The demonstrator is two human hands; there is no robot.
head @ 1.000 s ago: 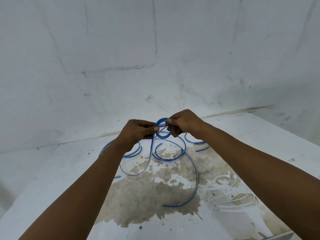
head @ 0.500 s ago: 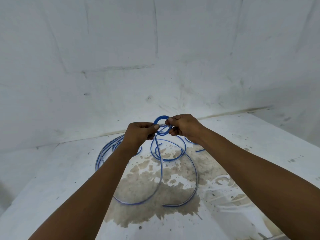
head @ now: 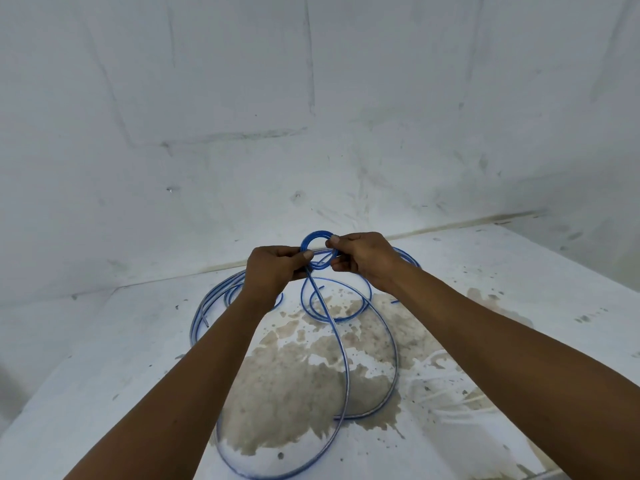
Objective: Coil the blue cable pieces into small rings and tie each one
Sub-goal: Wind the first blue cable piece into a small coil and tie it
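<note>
Between my two hands stands a small ring of blue cable point(head: 312, 238), held upright above the white table. My left hand point(head: 273, 270) pinches the ring's left side and my right hand point(head: 360, 255) pinches its right side. From the ring a long loose tail of the same cable point(head: 341, 344) hangs down and sweeps in a wide loop toward me over the table. More blue cable pieces point(head: 211, 299) lie in loose curves behind my left wrist, and others lie under and behind my right hand point(head: 408, 256).
The white table point(head: 114, 358) has a large brown stain point(head: 294, 386) in its middle. White scratch marks point(head: 443, 393) lie at the right. A white wall point(head: 311, 116) rises just behind the table's far edge.
The loose tail has swung forward and grown into a bigger loop toward me. Both hands have stayed on the small ring and shifted slightly.
</note>
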